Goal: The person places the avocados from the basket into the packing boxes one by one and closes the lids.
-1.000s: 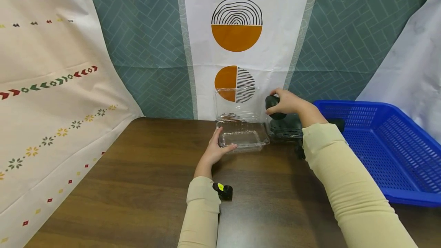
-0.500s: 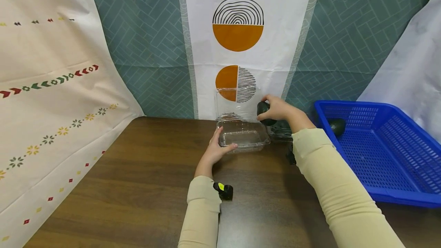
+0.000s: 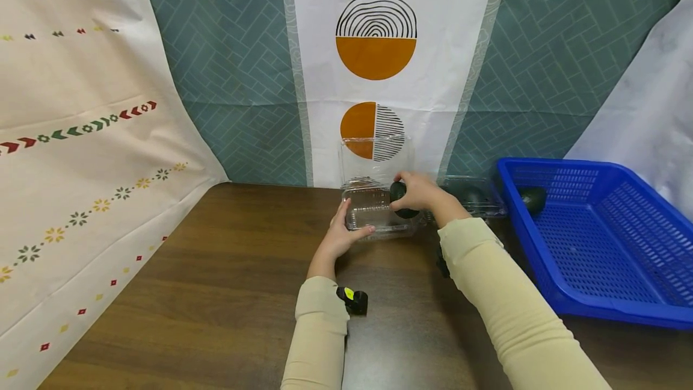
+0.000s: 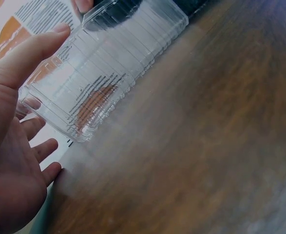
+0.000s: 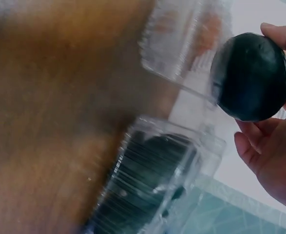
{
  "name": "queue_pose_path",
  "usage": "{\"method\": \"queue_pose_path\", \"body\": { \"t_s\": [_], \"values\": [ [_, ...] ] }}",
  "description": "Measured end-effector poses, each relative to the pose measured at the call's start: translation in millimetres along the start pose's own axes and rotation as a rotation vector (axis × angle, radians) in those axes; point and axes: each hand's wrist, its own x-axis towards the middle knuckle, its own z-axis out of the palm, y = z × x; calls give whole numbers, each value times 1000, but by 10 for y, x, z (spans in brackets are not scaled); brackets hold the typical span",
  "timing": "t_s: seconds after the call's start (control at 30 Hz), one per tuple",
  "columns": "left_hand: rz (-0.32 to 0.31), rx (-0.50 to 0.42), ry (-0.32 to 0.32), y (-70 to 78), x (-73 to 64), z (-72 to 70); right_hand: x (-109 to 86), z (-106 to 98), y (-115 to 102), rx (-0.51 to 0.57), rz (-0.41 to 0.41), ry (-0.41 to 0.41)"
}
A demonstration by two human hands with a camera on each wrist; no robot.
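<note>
A clear plastic clamshell container (image 3: 379, 230) stands on the table with its lid (image 3: 373, 158) raised at the back. My left hand (image 3: 337, 238) holds its left end, thumb along the front rim and fingers round the far side. A dark green avocado (image 5: 252, 78) is pinched between the thumb and fingers of my right hand (image 3: 421, 194). In the head view this avocado is over the right part of the open container; whether it touches the bottom cannot be told. Just right of it lies a second clear container (image 5: 145, 170) with dark avocado shapes inside, partly hidden by my right hand.
On the right stands a blue perforated basket (image 3: 622, 310), with one avocado (image 3: 535, 198) against its left wall. Patterned cloths (image 3: 238, 77) hang behind and to the left of the brown wooden table (image 3: 216, 306).
My right hand has carried the avocado left and down from above the second container to over the open one. The left hand has stayed at the open container's left end.
</note>
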Motion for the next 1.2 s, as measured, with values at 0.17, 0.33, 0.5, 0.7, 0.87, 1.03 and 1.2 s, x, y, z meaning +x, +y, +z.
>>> {"method": "queue_pose_path", "body": {
  "t_s": [0.17, 0.33, 0.5, 0.7, 0.87, 1.03, 1.2],
  "values": [
    [1, -2, -1, 11, -7, -9, 27, 131, -38, -145, 30, 6],
    [-6, -7, -3, 24, -18, -9, 57, 278, -52, -284, 31, -31],
    [-8, -6, -13, 14, -26, 1, 47, 353, -77, -365, 32, -46],
    [0, -6, -20, 14, -17, -13, 46, 366, -118, -410, 51, -63],
    [3, -13, -29, 29, -17, -25, 49, 351, -118, -401, 58, -67],
    [10, -20, -30, 28, -23, -21, 46, 334, -116, -387, 57, -77],
    [13, -31, -28, 27, -23, -9, 40, 308, -110, -368, 60, -99]
  ]
}}
